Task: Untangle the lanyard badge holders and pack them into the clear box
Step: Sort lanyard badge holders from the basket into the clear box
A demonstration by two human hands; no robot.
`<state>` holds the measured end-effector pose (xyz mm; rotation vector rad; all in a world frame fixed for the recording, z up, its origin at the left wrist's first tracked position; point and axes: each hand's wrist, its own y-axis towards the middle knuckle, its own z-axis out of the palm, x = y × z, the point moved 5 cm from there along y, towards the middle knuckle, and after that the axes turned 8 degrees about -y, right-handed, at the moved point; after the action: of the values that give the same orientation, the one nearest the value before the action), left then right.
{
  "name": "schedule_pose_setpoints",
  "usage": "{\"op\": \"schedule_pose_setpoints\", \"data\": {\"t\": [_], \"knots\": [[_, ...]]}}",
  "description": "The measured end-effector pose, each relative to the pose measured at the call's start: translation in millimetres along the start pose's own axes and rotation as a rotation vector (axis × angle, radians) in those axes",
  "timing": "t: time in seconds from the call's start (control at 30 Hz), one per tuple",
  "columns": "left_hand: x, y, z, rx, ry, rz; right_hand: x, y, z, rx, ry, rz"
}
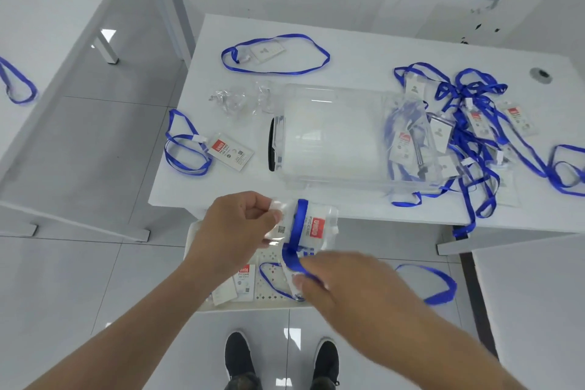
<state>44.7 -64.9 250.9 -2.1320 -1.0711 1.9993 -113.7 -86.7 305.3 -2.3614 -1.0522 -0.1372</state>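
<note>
Your right hand (329,282) pinches the blue strap (296,258) wound around the badge holder (311,225), which your left hand (235,225) grips by its left end, long axis left-right. Beyond it the clear box (335,139) lies on the white table (364,51), beside the tangled pile (474,123).

Clear box (329,136) mid-table (364,44); tangled lanyards (474,136) right; single lanyard (275,54) behind.

One clear box (329,136), two hands (234,225) – perhaps ten lanyards (275,54)
</note>
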Motion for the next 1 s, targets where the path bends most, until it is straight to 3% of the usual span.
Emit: {"op": "schedule_pose_setpoints", "data": {"t": [0.07,0.17,0.33,0.47,0.57,0.7,0.8,1.0], "knots": [[1.8,-4.7,2.5,0.060,0.098,0.023,-11.4,5.9,-28.9,-0.073,-0.026,-0.004],[3.1,-12.5,7.2,0.193,0.039,-0.041,-39.4,23.2,-62.9,-0.186,0.343,0.044],[2.6,-19.6,3.2,0.373,-0.299,-0.206,-70.9,49.8,-34.4,-0.094,0.850,0.186],[0.7,-21.2,2.5,0.326,-0.518,-0.251,-55.2,42.3,27.6,0.027,1.258,0.285],[2.5,-13.3,-5.8,0.156,-0.519,-0.249,-31.3,29.2,53.2,0.023,1.158,0.303],[-2.6,-7.3,-22.1,-0.015,-0.286,-0.138,0.1,2.2,37.9,-0.073,0.558,0.164],[-9.7,-7.1,-28.9,-0.027,-0.139,-0.068,14.7,-6.3,-3.4,-0.233,0.186,0.061],[-29.2,-10.5,-22.6,0.141,-0.132,-0.043,-19.4,5.4,-55.6,-0.541,0.544,0.297]]}}
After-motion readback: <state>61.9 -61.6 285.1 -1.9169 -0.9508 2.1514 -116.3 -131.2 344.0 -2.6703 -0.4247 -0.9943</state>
